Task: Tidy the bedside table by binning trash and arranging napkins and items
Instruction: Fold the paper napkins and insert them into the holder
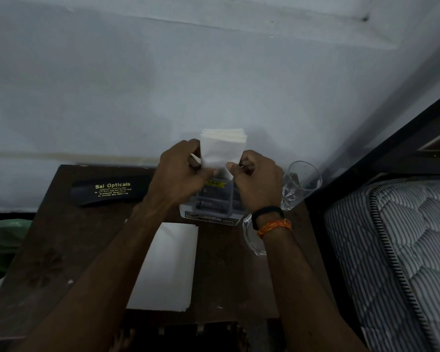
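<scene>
Fingers [215, 172] of both hands pinching napkins [222, 148]

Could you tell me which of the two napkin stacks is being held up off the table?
The folded stack pinched between both hands near the wall; the other stack lies flat on the table's front.

wall [214, 72] – pale, dim | mattress [396, 245] – striped | bed frame [391, 148] – dark

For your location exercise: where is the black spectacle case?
The black spectacle case lies at the table's far left, left of the left hand.
</scene>
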Tool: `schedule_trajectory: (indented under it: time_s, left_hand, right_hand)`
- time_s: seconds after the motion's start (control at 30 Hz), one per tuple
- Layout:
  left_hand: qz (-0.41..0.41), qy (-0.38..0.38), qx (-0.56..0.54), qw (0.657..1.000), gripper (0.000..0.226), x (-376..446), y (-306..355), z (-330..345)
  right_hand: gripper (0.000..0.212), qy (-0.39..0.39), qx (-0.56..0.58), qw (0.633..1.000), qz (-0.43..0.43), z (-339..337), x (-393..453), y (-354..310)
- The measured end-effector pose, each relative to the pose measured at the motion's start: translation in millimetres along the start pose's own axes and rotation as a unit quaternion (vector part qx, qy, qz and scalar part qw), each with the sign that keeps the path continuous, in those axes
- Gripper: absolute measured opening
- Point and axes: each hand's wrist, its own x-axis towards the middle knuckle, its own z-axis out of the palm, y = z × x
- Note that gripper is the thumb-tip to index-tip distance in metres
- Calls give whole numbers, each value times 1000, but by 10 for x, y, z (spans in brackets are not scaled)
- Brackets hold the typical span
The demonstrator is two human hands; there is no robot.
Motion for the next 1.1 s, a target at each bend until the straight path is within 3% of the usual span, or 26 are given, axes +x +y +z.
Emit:
schedule_trajectory:
  time_s: [0.23,0.5,0.57,0.67,0.97,1.1]
  left_hand:
    - [-1,53,-37,998,25,18,7,-68]
    - [41,3,36,999,26,-36,-88,7]
    - [42,10,24,999,28,-31,-76,6]
    - [23,29,-22,999,32,-6,-54,-21]
    - [28,34,1,999,21,-19,-104,-21]
    - [26,22,-15,999,26,-26,-71,-48]
  right_hand:
    - [8,30,73,997,11,-14,23,-51]
    - [19,-36,5,998,45,20,15,87]
    - [13,-43,25,997,51,3,13,60]
    - [27,-30,63,996,50,-11,15,8]
    - [13,-19,18,999,21,0,-4,-1]
    - [33,-27,33,998,38,8,-3,-4]
